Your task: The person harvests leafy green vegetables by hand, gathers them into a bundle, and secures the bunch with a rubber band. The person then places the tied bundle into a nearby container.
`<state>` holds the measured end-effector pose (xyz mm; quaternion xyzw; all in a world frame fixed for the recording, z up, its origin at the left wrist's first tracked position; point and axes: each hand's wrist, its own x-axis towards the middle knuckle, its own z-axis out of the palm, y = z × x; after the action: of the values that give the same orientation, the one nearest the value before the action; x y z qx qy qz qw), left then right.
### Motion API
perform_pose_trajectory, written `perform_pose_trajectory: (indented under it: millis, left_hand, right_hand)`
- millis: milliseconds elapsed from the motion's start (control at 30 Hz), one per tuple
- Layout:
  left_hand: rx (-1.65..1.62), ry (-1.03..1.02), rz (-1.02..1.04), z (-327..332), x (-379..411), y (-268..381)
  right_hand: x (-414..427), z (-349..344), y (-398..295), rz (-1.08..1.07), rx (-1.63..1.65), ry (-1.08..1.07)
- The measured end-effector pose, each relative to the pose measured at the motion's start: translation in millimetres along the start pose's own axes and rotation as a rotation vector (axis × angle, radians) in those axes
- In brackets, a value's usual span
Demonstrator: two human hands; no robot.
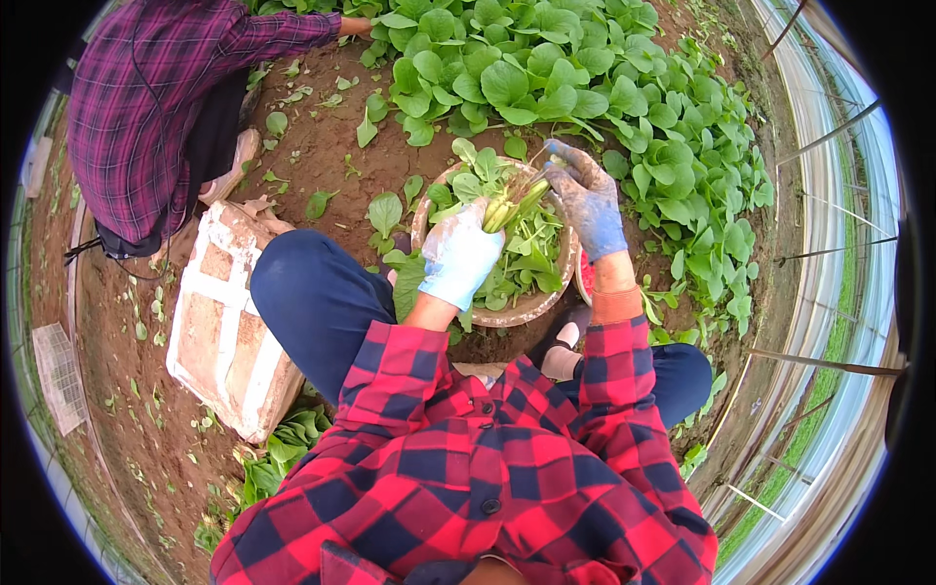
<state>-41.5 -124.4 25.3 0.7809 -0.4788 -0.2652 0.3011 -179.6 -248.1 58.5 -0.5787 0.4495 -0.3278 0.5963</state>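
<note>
My left hand (pixel 464 248), in a white and pale blue glove, is closed around a bunch of leafy green stalks (pixel 508 208). Their pale stem and root ends point up toward the right. Close against those ends is my right hand (pixel 587 194), in a blue glove caked with soil. Its thumb and fingers are bent near thin roots; whether they pinch any is too small to tell. Beneath both hands stands a round basin (pixel 519 316) with a dirty rim, holding loose green leaves (pixel 541 256). It sits on the soil between my feet.
Dense leafy greens (pixel 504 80) grow ahead and to the right. At upper left, a person in a plaid shirt (pixel 139 117) reaches into them. A taped box (pixel 227 314) stands by my left knee. Right of the basin is a red container (pixel 586 276). Plastic sheeting (pixel 812 219) lines the right.
</note>
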Motion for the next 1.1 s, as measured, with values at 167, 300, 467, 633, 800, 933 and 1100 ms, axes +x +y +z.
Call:
perform_pose_trajectory:
  millis: [167, 300, 467, 633, 800, 933, 1100]
  left_hand:
    - [0.054, 0.08, 0.117, 2, -1, 8]
    - [0.029, 0.105, 0.067, 7, -1, -1]
    - [-0.015, -0.07, 0.016, 4, 3, 12]
    - [-0.422, -0.065, -0.05, -23, 8, 1]
    - [-0.728, -0.09, -0.039, -34, 12, 0]
    - [-1.048, -0.372, -0.041, -19, 6, 11]
    - [-1.279, -0.518, -0.046, -15, 0, 12]
  right_hand:
    - [21, -6, 4, -0.072, 0.677, 0.201]
    - [2, 2, -14, -0.085, 0.163, 0.323]
    - [-18, -1, 26, 0.066, -0.104, 0.132]
    - [-26, -36, -20, 0.017, 0.019, -0.043]
    - [-34, -56, -40, 0.112, 0.119, -0.277]
    - [-45, -33, -47, 0.14, 0.198, -0.36]
    - [-45, -3, -53, 0.169, -0.015, -0.352]
